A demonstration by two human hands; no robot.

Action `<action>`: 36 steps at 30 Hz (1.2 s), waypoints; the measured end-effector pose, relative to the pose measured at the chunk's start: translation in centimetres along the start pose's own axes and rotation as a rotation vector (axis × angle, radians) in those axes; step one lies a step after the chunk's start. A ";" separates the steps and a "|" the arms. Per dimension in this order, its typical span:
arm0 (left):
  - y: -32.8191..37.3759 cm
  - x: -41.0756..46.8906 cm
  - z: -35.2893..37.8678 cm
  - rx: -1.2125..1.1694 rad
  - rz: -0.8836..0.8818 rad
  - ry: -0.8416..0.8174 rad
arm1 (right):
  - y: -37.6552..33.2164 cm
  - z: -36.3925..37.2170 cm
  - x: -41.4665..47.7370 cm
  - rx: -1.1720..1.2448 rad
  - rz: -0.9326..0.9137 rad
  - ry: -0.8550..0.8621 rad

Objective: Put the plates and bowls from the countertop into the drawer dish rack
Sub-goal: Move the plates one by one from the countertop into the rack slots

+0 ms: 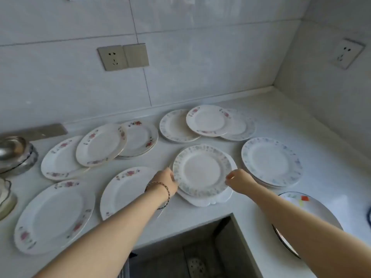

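1. The left hand (pixel 167 182) is at the left rim of a blue-flecked plate (pixel 201 170), its fingers (pixel 173 178) curled narrowly round the edge and gripping it.
2. The right hand (pixel 240 181) is at the same plate's right rim, with its fingers (pixel 228 177) pinched on the edge.
3. The blue-flecked plate lies flat near the front middle of the white worktop (pixel 291 121). It rests on a plain white scalloped plate (pixel 208 200) that shows beneath its near edge.
4. A cord bracelet (pixel 160 189) circles the left wrist.
5. Just right of the held plate is a stack of blue-flecked plates (pixel 272 162), apart from it.
6. Behind, near the wall, three plates overlap, with a rose-patterned plate (pixel 208 120) on top.
7. To the left lie more rose plates: an overlapping group (pixel 100 145) at the back, one (pixel 124 189) partly under the left forearm, and one (pixel 54 216) at the front left corner.
8. Metal bowls (pixel 14 151) are nested at the far left edge.
9. A dark-rimmed plate (pixel 305 205) lies under the right forearm.
10. Below the worktop's front edge is a dark opening (pixel 190 247). It may be the drawer, but it is too dim to tell.
11. Two wall sockets (pixel 122 57) (pixel 348 53) are set in the tiles.
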State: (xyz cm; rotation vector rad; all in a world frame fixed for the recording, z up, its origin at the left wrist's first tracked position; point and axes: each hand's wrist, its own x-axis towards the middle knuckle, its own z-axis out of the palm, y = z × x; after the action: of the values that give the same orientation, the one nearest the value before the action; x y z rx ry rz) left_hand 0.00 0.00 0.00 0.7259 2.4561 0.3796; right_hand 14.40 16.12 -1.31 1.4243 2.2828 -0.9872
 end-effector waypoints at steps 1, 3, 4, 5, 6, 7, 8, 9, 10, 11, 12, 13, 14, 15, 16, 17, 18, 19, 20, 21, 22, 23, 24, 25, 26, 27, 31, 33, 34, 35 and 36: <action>0.5 1.3 0.3 0.005 -0.006 0.000 | 0.7 0.0 1.4 0.035 0.029 0.025; 1.1 4.5 1.4 -0.007 -0.041 0.018 | 2.1 0.0 4.2 0.101 0.143 0.073; 1.5 5.9 1.6 -0.020 -0.075 0.005 | 2.6 0.1 5.5 0.138 0.207 0.066; 1.9 7.4 2.0 -0.028 -0.100 -0.012 | 3.2 0.3 6.9 0.187 0.267 0.053; 2.2 8.8 2.4 -0.030 -0.120 -0.027 | 3.4 0.5 8.0 0.231 0.322 0.029; 2.4 10.2 2.8 -0.021 -0.132 -0.033 | 3.6 0.8 9.0 0.273 0.362 0.004; 2.6 11.4 3.0 -0.013 -0.146 -0.035 | 3.6 1.0 9.7 0.300 0.389 -0.016; 2.5 12.6 3.3 -0.005 -0.162 -0.046 | 3.6 1.4 10.6 0.328 0.393 -0.031; 2.4 13.6 3.6 -0.015 -0.181 -0.063 | 3.6 1.9 11.2 0.351 0.396 -0.046; 2.3 14.6 3.9 -0.032 -0.204 -0.078 | 3.6 2.4 11.7 0.375 0.402 -0.046; 2.3 15.4 4.2 -0.039 -0.226 -0.094 | 3.6 2.7 12.1 0.392 0.405 -0.043; 2.3 16.1 4.5 -0.034 -0.248 -0.106 | 3.6 3.0 12.5 0.430 0.411 -0.035; 2.3 16.8 4.7 -0.022 -0.266 -0.114 | 3.6 3.1 12.9 0.485 0.432 -0.039; 2.3 17.4 4.8 -0.010 -0.281 -0.121 | 3.7 3.2 13.4 0.540 0.444 -0.042; 2.5 17.8 4.8 -0.008 -0.297 -0.130 | 3.7 3.2 13.5 0.562 0.445 -0.038; 2.6 18.0 4.7 -0.011 -0.309 -0.145 | 3.7 3.2 13.4 0.562 0.430 -0.023; 2.6 18.1 4.7 -0.020 -0.318 -0.157 | 3.9 3.2 13.2 0.546 0.404 -0.002; 2.7 18.0 4.7 -0.029 -0.320 -0.163 | 3.9 3.1 12.8 0.536 0.370 0.029; 2.6 17.6 4.6 -0.042 -0.319 -0.165 | 3.9 3.0 12.2 0.526 0.350 0.053; 2.5 17.1 4.5 -0.060 -0.320 -0.164 | 4.1 2.8 11.7 0.520 0.332 0.075; 2.2 16.2 4.3 -0.082 -0.321 -0.158 | 4.1 2.6 11.2 0.506 0.318 0.088; 1.8 15.2 4.1 -0.107 -0.325 -0.150 | 4.1 2.4 10.6 0.494 0.307 0.096; 1.3 13.9 3.9 -0.139 -0.333 -0.144 | 4.0 2.3 9.9 0.484 0.299 0.103; 0.7 12.4 3.6 -0.177 -0.341 -0.137 | 3.7 2.1 9.1 0.471 0.278 0.107; -0.1 10.8 3.3 -0.232 -0.350 -0.126 | 3.3 2.0 8.2 0.447 0.244 0.107; -1.2 9.0 3.1 -0.306 -0.362 -0.107 | 2.8 2.0 7.3 0.419 0.202 0.102; -6.6 1.7 2.3 -0.519 -0.442 0.015 | -0.9 2.8 3.2 0.356 -0.009 0.077; -10.1 -1.8 2.0 -0.560 -0.490 0.072 | -3.3 4.2 0.8 0.338 -0.102 0.034; -11.9 -3.6 1.8 -0.591 -0.510 0.094 | -4.4 5.4 -0.6 0.324 -0.139 0.004; -13.9 -5.4 1.5 -0.623 -0.526 0.111 | -5.4 6.8 -2.0 0.311 -0.168 -0.028; -16.1 -7.2 1.2 -0.641 -0.543 0.125 | -6.4 8.5 -3.5 0.301 -0.195 -0.054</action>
State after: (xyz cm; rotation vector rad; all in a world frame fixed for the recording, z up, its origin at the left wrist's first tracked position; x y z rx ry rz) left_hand -0.91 -17.04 -4.44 -0.2313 2.3072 0.9401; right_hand 9.52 6.24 -3.00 1.2769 2.3419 -1.4631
